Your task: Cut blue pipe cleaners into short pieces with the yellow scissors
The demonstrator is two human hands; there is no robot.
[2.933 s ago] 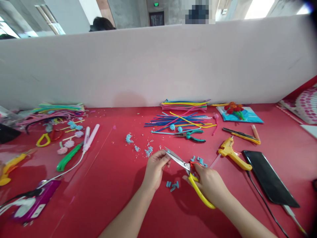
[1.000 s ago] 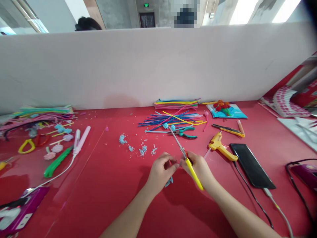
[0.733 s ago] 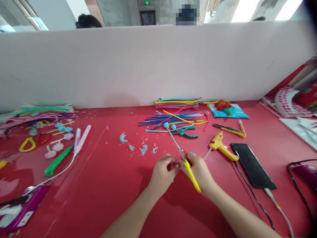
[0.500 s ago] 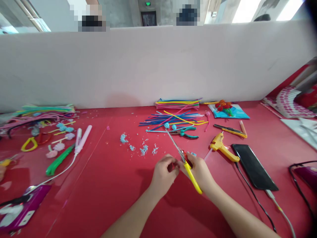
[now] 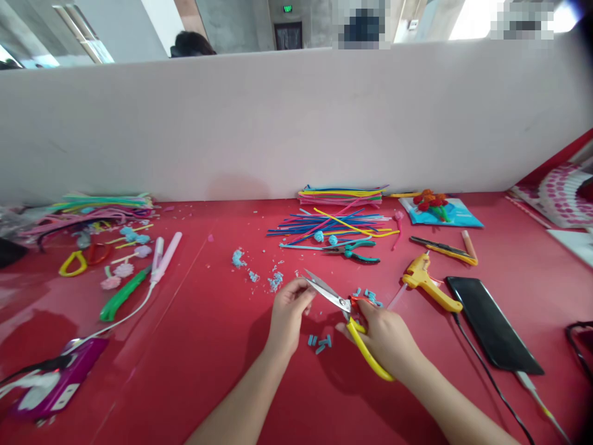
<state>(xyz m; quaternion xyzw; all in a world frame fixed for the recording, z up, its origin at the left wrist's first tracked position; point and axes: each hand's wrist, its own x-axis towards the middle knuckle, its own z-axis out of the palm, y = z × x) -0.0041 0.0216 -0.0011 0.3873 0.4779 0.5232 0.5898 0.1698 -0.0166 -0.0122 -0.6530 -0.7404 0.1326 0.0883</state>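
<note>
My right hand (image 5: pixel 386 330) is closed round scissors (image 5: pixel 328 293) with yellow and red handles. Their blades are parted and point left, toward the fingertips of my left hand (image 5: pixel 288 312). Those fingers are pinched together; whatever is between them is too small or hidden to make out. Short cut light-blue pieces (image 5: pixel 320 341) lie on the table between my wrists, and more blue pieces (image 5: pixel 369 295) lie just beyond my right hand. Beyond my left hand are little heaps of light-blue fluff (image 5: pixel 275 282).
Behind lie pipe cleaners (image 5: pixel 333 224), two blue pompoms (image 5: pixel 319 236) and teal-handled pliers (image 5: pixel 354 250). To the right are a yellow glue gun (image 5: pixel 430 284) and a phone (image 5: pixel 493 324), both with cables. A purple power strip (image 5: pixel 65 383) lies left. A white partition (image 5: pixel 287 123) closes the back.
My hands have moved apart, the left one leftward. The scissors have turned to point further left, their blades now parted. Blue pieces under my hands have come into view. The camera has shifted slightly left.
</note>
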